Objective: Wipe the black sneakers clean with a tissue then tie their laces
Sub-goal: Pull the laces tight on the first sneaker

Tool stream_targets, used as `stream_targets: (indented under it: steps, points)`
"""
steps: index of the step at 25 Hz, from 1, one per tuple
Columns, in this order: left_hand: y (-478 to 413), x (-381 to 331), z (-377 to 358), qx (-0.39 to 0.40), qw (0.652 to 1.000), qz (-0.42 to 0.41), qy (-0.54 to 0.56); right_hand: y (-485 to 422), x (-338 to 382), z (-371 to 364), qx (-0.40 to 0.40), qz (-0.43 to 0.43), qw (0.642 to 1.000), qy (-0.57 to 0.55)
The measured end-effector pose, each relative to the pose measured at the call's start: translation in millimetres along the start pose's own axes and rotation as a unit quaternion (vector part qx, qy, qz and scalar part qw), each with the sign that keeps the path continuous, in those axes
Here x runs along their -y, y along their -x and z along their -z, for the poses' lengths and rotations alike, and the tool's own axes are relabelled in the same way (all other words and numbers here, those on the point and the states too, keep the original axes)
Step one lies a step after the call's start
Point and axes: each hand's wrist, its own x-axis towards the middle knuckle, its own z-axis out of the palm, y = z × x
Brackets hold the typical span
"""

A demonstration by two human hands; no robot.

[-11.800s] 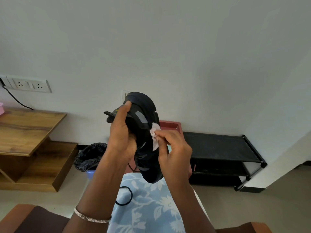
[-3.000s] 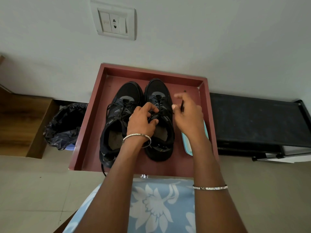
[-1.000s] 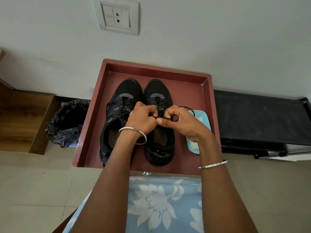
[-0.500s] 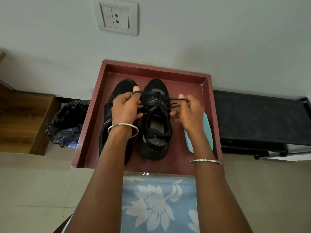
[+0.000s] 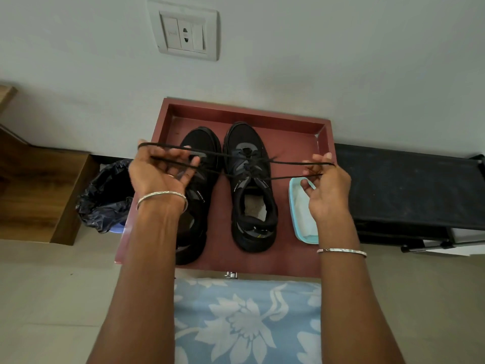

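No txt can be read anywhere. L shoe (image 5: 207, 195) has a tiny white brand mark on its side panel, too small to make out. R shoe (image 5: 250, 164) has similar small white marks on both sides of the opening, plus a yellow speck at the heel; all illegible. Socket plate (image 5: 183, 35) on the wall has a faint mark on its left rocker, too blurred to read.
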Motion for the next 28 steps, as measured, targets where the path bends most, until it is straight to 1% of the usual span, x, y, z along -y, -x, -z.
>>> stream_targets:
  steps: [2, 3, 4, 5, 6, 7, 8, 9, 10, 11, 12, 13, 14, 15, 16, 17, 18, 20, 21, 22, 24, 26, 27, 28]
  points:
    - [-4.4, -9.9, 7.9, -0.062, 0.992, -0.056, 0.094, -3.1, 4.1, 4.3, 0.004, -0.024, 0.993, -0.118]
    - [-5.0, -14.7, 11.6, -0.093, 0.984, -0.089, 0.127, -4.3, 7.4, 6.4, 0.011, -0.022, 0.984, -0.178]
    - [-5.6, -18.2, 15.6, -0.122, 0.975, -0.13, 0.132, -6.1, 11.0, 8.5, 0.019, -0.01, 0.975, -0.22]
    - [-6.1, -21.2, 18.5, -0.148, 0.967, -0.18, 0.1, -6.6, 14.7, 10.6, 0.03, 0.014, 0.973, -0.229]
    - [-6.3, -22.8, 19.5, -0.162, 0.958, -0.234, 0.033, -4.6, 18.2, 11.3, 0.046, 0.045, 0.978, -0.196]
    - [-5.1, -21.3, 17.4, -0.152, 0.944, -0.286, -0.065, -0.5, 18.3, 9.0, 0.077, 0.077, 0.985, -0.131]
    - [-3.4, -16.5, 13.1, -0.118, 0.92, -0.326, -0.185, 7.0, 16.9, 4.6, 0.125, 0.102, 0.986, -0.041]
    - [-1.5, -8.1, 8.0, -0.061, 0.886, -0.345, -0.305, 14.0, 12.1, -0.4, 0.181, 0.118, 0.974, 0.069]
    - [3.9, 2.4, 0.8, 0.009, 0.843, -0.34, -0.417, 19.2, 6.9, -5.6, 0.228, 0.13, 0.947, 0.188]
    - [7.9, 14.5, -4.7, 0.08, 0.784, -0.323, -0.524, 21.6, -0.4, -10.1, 0.257, 0.143, 0.907, 0.302]
    - [11.9, 27.6, -9.9, 0.133, 0.711, -0.301, -0.621, 23.2, -7.7, -13.1, 0.271, 0.159, 0.857, 0.408]
    - [14.7, 40.8, -12.4, 0.16, 0.643, -0.276, -0.697, 23.5, -14.6, -15.0, 0.274, 0.171, 0.811, 0.487]
    - [16.3, 52.1, -12.8, 0.168, 0.587, -0.248, -0.752, 24.2, -19.5, -17.6, 0.262, 0.178, 0.785, 0.532]
    - [15.9, 61.5, -12.3, 0.165, 0.547, -0.223, -0.79, 24.7, -22.7, -21.0, 0.243, 0.186, 0.777, 0.549]
    - [14.1, 68.8, -11.0, 0.156, 0.525, -0.2, -0.813, 26.6, -24.4, -24.7, 0.221, 0.2, 0.774, 0.558]
    - [12.4, 73.3, -10.8, 0.144, 0.516, -0.189, -0.823, 28.1, -27.6, -27.8, 0.195, 0.211, 0.77, 0.57]
    - [10.8, 76.0, -11.8, 0.131, 0.516, -0.184, -0.827, 30.8, -29.1, -30.7, 0.17, 0.217, 0.761, 0.587]
    - [6.8, 78.0, -14.5, 0.109, 0.535, -0.177, -0.819, 35.3, -29.4, -35.3, 0.137, 0.228, 0.743, 0.615]
    - [5.4, 77.5, -14.7, 0.104, 0.551, -0.173, -0.81, 35.2, -29.3, -34.5, 0.13, 0.225, 0.743, 0.617]
    - [5.4, 76.2, -14.3, 0.101, 0.564, -0.167, -0.802, 34.5, -29.3, -31.1, 0.132, 0.212, 0.752, 0.611]
    - [5.7, 73.4, -12.3, 0.109, 0.584, -0.156, -0.789, 31.2, -28.0, -22.9, 0.142, 0.18, 0.783, 0.578]
    - [5.4, 70.9, -11.0, 0.115, 0.589, -0.155, -0.785, 29.4, -27.8, -21.0, 0.145, 0.178, 0.805, 0.548]
    - [4.3, 70.0, -10.7, 0.117, 0.584, -0.159, -0.788, 28.9, -29.4, -22.7, 0.151, 0.188, 0.803, 0.545]
    - [1.2, 69.7, -9.8, 0.119, 0.575, -0.169, -0.791, 28.7, -30.5, -25.3, 0.162, 0.201, 0.793, 0.552]
